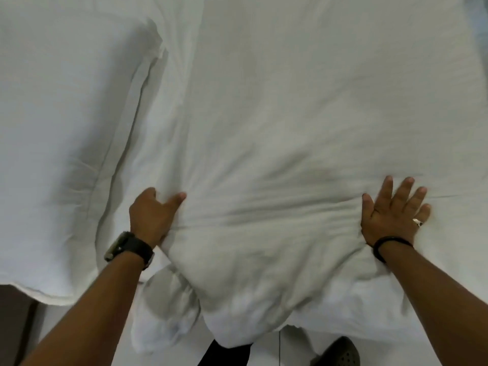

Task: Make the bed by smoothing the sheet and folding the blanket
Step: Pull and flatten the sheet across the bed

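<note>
A thick white blanket [277, 122] covers the right and middle of the bed, bunched and wrinkled near its front edge. My left hand [151, 215], with a dark watch on the wrist, has its fingers curled into a fold at the blanket's left side. My right hand [393, 212] lies flat on the blanket, fingers spread, a ring on one finger and a black band at the wrist. To the left lies the white sheet [52, 154], with long creases along its border with the blanket.
The bed's front edge runs along the bottom, where the blanket hangs over [237, 313]. A dark shoe [340, 352] and a dark trouser leg [224, 355] stand on the pale floor below. A dark brown piece of furniture [13, 318] shows at the lower left corner.
</note>
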{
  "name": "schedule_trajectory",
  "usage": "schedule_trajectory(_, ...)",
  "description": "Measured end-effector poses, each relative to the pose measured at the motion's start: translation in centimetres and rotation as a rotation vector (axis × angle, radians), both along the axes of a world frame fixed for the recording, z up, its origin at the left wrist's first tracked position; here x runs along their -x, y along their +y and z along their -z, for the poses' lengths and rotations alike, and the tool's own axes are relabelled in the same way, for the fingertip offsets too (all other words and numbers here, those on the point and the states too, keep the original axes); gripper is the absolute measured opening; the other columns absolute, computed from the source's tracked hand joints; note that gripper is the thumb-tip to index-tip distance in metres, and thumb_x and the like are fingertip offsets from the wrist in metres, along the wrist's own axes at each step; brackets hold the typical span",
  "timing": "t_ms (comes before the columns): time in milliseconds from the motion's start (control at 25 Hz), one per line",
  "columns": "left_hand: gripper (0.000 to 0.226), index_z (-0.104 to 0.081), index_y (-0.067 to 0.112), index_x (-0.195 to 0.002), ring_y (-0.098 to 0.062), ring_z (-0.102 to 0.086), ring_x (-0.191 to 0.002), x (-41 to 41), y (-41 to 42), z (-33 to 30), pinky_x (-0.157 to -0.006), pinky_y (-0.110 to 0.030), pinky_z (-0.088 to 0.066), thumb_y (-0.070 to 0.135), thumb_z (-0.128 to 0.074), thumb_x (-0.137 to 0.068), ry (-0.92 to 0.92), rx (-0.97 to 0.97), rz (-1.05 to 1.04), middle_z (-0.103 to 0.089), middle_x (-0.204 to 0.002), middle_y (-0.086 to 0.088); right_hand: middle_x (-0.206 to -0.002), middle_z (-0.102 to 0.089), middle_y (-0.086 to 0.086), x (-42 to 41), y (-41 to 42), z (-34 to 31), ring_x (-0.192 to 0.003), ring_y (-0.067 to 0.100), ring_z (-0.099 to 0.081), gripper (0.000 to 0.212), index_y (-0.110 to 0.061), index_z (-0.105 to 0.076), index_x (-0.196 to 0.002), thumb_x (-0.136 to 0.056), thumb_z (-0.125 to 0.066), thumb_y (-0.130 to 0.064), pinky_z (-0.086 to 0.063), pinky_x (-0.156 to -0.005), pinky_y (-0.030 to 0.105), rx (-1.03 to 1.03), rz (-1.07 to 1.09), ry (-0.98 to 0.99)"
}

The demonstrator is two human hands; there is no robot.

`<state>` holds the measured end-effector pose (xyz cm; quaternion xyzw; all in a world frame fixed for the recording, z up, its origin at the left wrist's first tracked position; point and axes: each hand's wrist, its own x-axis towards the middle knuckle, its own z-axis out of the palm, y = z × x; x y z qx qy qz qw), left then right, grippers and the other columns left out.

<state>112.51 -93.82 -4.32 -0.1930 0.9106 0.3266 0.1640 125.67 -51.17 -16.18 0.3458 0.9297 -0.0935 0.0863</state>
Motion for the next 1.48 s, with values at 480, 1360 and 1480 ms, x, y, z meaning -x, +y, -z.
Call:
schedule_trajectory(480,0.067,-0.079,0.024,-0.101,-0.025,-0.072,-0.099,-12.3,1.9,-5.3,-0.076,-0.027,-0.058,0.052,-0.094,-0.042,-0.308,-0.829,0.224,-0.076,-0.106,-0.009,-0.163,0.009,0.011,-4.8,-0.8,-3.1,-0.149,0.033,0.009,0.082,-0.022,-0.002,-0.156,-0.087,0.0,-0.067,0.002,-0.119,0.051,0.044,-0.159,-0.228)
schedule_trajectory(1360,0.082,-0.062,0.024,-0.115,-0.023,-0.064,-0.099,-25.4,0.3,-1.4,-0.087,-0.043,-0.051,0.061,-0.08,-0.044,-0.226,-0.332,0.034,-0.069,-0.109,0.001,-0.109,-0.063,0.005,-23.0,0.9,-8.0,-0.104,0.025,-0.059,0.062,-0.006,-0.055,-0.121,-0.077,-0.077,-0.043,-0.044,-0.09,0.029,0.684,0.608,0.44)
schedule_trajectory(1480,0.088,-0.063,0.016,-0.114,-0.033,-0.064,-0.092,-25.0,-3.8,-2.5,-0.082,-0.049,-0.053,0.066,-0.076,-0.043,-0.211,-0.179,-0.051,-0.068,-0.104,-0.01,-0.109,-0.068,0.016,-26.6,5.5,-9.1,-0.099,0.032,-0.064,0.083,-0.009,-0.062,-0.111,-0.057,-0.075,-0.071,-0.05,-0.085,0.037,0.546,0.466,0.251)
